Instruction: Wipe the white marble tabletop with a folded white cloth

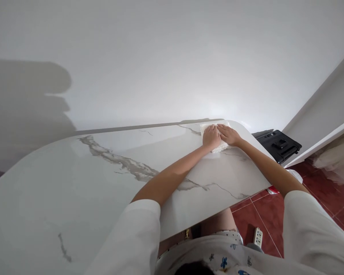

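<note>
I have the left hand (211, 138) and right hand (229, 135) flat on a white cloth (220, 146), perhaps folded, near the marble-look surface's (160, 147) far edge; even palm pressure helps.

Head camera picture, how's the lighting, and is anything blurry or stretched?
Head view: a broad grey shadow darkens the left of the smooth white wall, which is brightest just above the white cloth; head view: veins on the glossy white marble-patterned tabletop look fairly sharp; head view: wide-angle distortion seems to stretch the white short sleeves near the bottom.
</note>
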Demonstrator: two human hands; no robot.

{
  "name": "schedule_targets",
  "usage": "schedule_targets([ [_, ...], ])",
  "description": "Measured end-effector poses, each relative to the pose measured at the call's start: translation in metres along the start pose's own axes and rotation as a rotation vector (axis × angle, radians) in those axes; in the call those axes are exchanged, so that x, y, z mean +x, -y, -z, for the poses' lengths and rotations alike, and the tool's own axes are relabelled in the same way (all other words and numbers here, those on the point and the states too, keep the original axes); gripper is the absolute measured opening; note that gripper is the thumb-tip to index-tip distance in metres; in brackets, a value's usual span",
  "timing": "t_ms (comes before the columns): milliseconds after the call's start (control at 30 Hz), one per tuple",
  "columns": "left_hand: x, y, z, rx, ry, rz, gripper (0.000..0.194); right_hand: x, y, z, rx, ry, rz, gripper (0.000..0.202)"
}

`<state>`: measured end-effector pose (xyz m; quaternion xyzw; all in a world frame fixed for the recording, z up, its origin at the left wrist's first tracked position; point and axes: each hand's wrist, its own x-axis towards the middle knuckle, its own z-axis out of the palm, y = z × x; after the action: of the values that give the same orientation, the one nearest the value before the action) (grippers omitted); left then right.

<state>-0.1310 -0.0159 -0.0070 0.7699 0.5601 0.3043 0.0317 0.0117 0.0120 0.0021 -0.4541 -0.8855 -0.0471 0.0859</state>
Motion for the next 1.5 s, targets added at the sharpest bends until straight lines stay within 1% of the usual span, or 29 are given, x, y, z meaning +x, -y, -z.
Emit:
schedule_targets([
  [167,0.035,0.025,-0.01,0.035,-0.028,-0.003,0.034,0.039,-0.011,-0.008,0.019,-0.024,-0.012,0.056],
  [267,0.053,0.036,-0.012,0.049,-0.025,-0.004,0.032,0.058,-0.015,-0.01,0.012,-0.047,-0.03,0.055],
  [333,0.061,0.04,-0.012,0.055,-0.023,0.01,0.031,0.067,-0.018,-0.012,0.016,-0.059,-0.047,0.053],
  [500,0.066,0.044,-0.015,0.083,-0.024,0.002,0.034,0.077,-0.024,-0.017,0.047,-0.059,-0.075,0.052],
  [633,0.059,0.043,-0.017,0.118,-0.007,-0.016,0.036,0.073,-0.026,-0.021,0.019,-0.059,-0.008,0.055],
  [767,0.041,0.04,-0.014,0.137,-0.011,-0.041,0.04,0.058,-0.018,-0.023,0.004,-0.038,0.033,0.058],
  [867,0.019,0.035,-0.008,0.152,-0.001,-0.076,0.041,0.038,-0.001,-0.019,-0.005,-0.043,0.036,0.057],
  [967,-0.008,0.028,0.003,0.163,0.02,-0.091,0.045,0.01,0.022,-0.012,-0.029,-0.039,0.023,0.057],
  [1133,-0.059,0.012,0.022,0.116,0.106,-0.132,0.049,-0.045,0.062,-0.004,-0.038,-0.097,-0.001,0.054],
  [1200,-0.078,0.003,0.028,0.098,0.147,-0.121,0.051,-0.065,0.072,-0.001,-0.029,-0.122,0.015,0.054],
  [1300,-0.105,-0.015,0.035,0.063,0.173,-0.054,0.054,-0.094,0.083,0.006,0.003,-0.142,0.053,0.055],
  [1400,-0.127,-0.036,0.039,0.0,0.168,0.028,0.055,-0.121,0.089,0.014,0.039,-0.116,0.081,0.056],
  [1500,-0.144,-0.057,0.041,-0.064,0.197,0.055,0.057,-0.149,0.091,0.022,0.05,-0.093,0.068,0.057],
])
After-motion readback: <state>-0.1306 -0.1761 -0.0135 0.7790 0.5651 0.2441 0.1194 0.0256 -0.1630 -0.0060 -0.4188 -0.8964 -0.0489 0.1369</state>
